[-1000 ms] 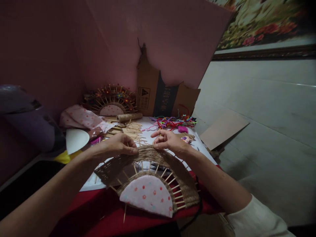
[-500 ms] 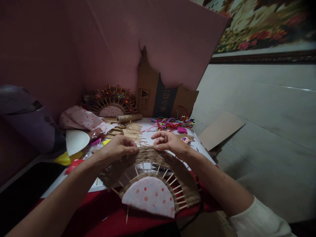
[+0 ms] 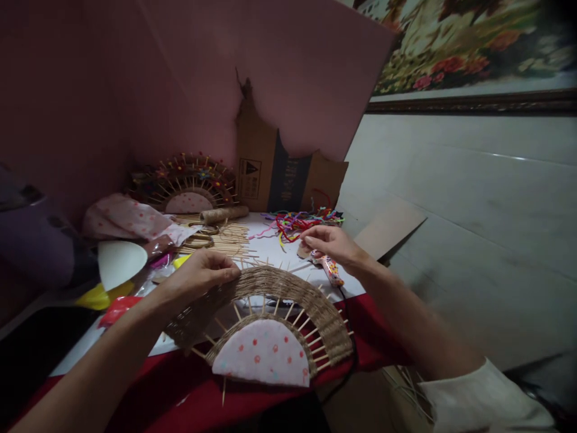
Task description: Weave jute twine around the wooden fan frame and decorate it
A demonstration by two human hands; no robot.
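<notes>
A woven twine fan [image 3: 270,281] on wooden sticks arches in front of me, with a half-round centre [image 3: 265,355] covered in white cloth with red dots. My left hand [image 3: 210,270] is closed on the fan's top edge, thumb on the near side. Beyond the fan, to the right, my right hand [image 3: 333,243] is raised clear of it. Its fingers are bent in towards the thumb; whatever may be between them is too small to make out. Just below that hand lies a flower-patterned glue gun [image 3: 332,272] with a black cord.
Behind stand a decorated fan [image 3: 193,180] and torn cardboard [image 3: 256,162]. Thin sticks [image 3: 229,239], scissors [image 3: 198,242], a twine roll [image 3: 224,214] and coloured pipe cleaners [image 3: 293,225] lie on the white tabletop. A white cone-shaped piece [image 3: 121,264] and dotted cloth [image 3: 126,218] are left.
My right hand has come off the fan's top edge and moved right, near the glue gun. My left hand keeps its hold. The whole view has shifted slightly.
</notes>
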